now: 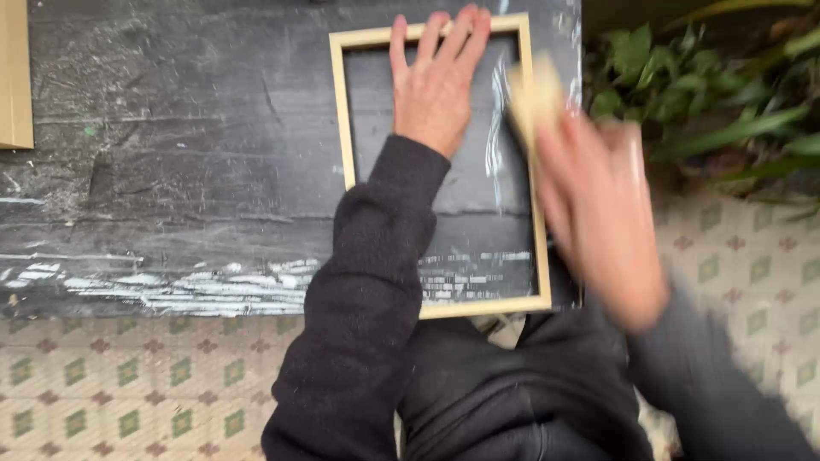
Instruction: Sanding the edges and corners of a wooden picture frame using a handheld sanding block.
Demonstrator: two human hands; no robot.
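Note:
A light wooden picture frame point(342, 128) with a clear glossy pane lies flat on a worn black table point(171, 171). My left hand point(436, 81) presses flat on the pane near the frame's top, fingers spread. My right hand point(598, 222) is blurred above the frame's right side. It grips a small pale yellowish pad or cloth point(536, 98) that sits over the frame's right rail.
Another pale wooden piece point(15, 77) pokes in at the table's left edge. Green leafy plants point(709, 94) stand to the right of the table. Patterned floor tiles point(128, 384) show below. White scuffs mark the table's near edge.

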